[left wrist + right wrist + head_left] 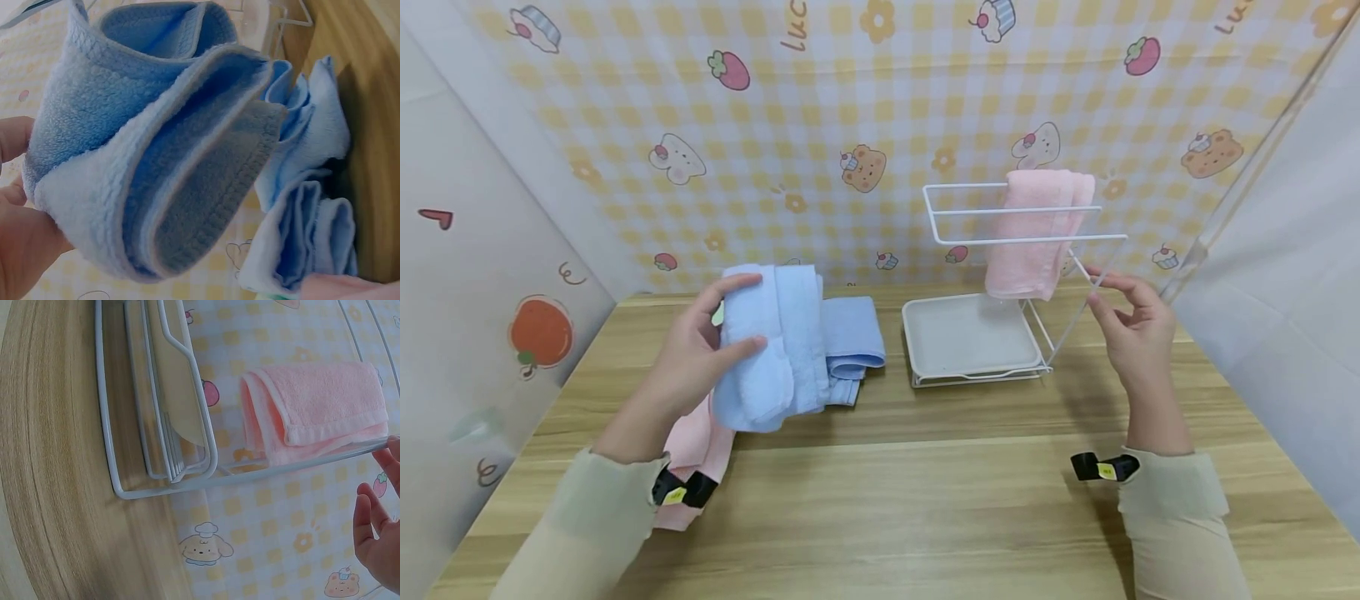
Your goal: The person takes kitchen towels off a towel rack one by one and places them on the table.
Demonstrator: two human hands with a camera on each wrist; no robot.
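Over the left half of the tabletop (925, 492), a folded blue towel (765, 350) is held up by the left hand (688, 367), with thumb and fingers wrapped round its thick folded edge; in the left wrist view the layered folds (187, 156) are seen end on. Behind it, toward the back edge of the tabletop, more folded blue towels (850, 337) are stacked, and a pink cloth (696, 450) is partly hidden beneath the left forearm, near the left edge. Right of centre, toward the back edge, a white wire rack (1000, 242) is stood over its white tray (966, 337), and a pink towel (1037, 237) is draped over the rack's top rails. At the rack's right end, the right hand (1131, 329) is raised with its fingers loosely spread and nothing grasped; the fingertips (390, 456) are seen just at the front rail, though whether it is touched cannot be told.
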